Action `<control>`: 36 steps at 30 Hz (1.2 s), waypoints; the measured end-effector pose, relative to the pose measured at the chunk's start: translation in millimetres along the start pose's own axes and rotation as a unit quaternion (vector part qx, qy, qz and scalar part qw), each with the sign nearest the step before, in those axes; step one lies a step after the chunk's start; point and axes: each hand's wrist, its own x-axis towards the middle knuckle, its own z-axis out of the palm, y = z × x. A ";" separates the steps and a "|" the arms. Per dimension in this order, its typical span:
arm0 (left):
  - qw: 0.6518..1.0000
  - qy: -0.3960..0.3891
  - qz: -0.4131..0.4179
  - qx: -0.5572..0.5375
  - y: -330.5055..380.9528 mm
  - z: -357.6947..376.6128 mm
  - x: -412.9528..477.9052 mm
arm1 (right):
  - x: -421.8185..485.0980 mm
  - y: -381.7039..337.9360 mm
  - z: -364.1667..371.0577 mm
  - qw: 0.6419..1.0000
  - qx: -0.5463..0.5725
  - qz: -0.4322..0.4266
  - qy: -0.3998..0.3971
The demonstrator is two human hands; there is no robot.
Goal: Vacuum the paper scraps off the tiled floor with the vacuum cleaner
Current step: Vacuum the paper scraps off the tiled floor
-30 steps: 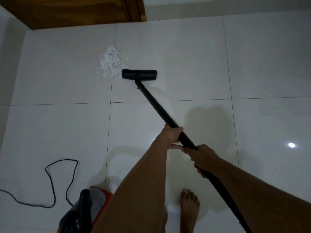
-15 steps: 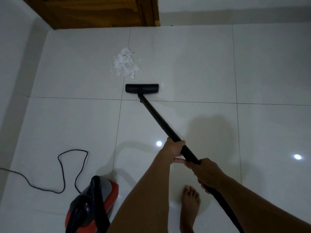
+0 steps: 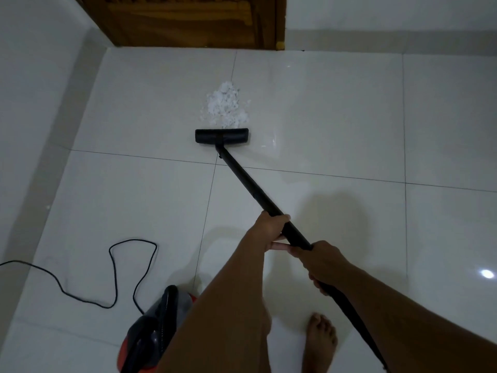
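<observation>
A heap of white paper scraps (image 3: 225,106) lies on the white tiled floor (image 3: 336,117), straddling a grout line. The black floor nozzle (image 3: 222,135) rests flat just in front of the heap, its far edge touching the nearest scraps. A black wand (image 3: 247,181) slants back from the nozzle to me. My left hand (image 3: 270,228) grips the wand higher up, and my right hand (image 3: 324,261) grips it just behind, where the wand meets the hose. The red and black vacuum body (image 3: 150,335) stands at my lower left, partly hidden by my left arm.
A black power cord (image 3: 115,270) loops over the floor at the left. A wooden door (image 3: 185,20) stands at the far wall, with white walls to the left and right of it. My bare foot (image 3: 320,340) is planted beneath the hose.
The nozzle has moved left and forward, from beside the heap to squarely in front of it, now touching the nearest scraps. The view has shifted so the heap sits more central.
</observation>
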 end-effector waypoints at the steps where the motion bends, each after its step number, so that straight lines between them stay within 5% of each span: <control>1: 1.000 -0.002 -0.001 0.001 4.5 -4.3 4.3 | 3.2 -5.8 2.4 1.000 0.002 0.003 0.002; 16: 1.000 -0.023 -0.008 0.001 35.0 -37.3 29.4 | 26.3 -49.8 16.9 1.000 0.004 0.014 0.018; 36: 0.999 -0.017 -0.034 -0.007 -6.1 -15.5 -0.9 | -7.7 -6.2 21.6 0.999 -0.017 0.014 0.024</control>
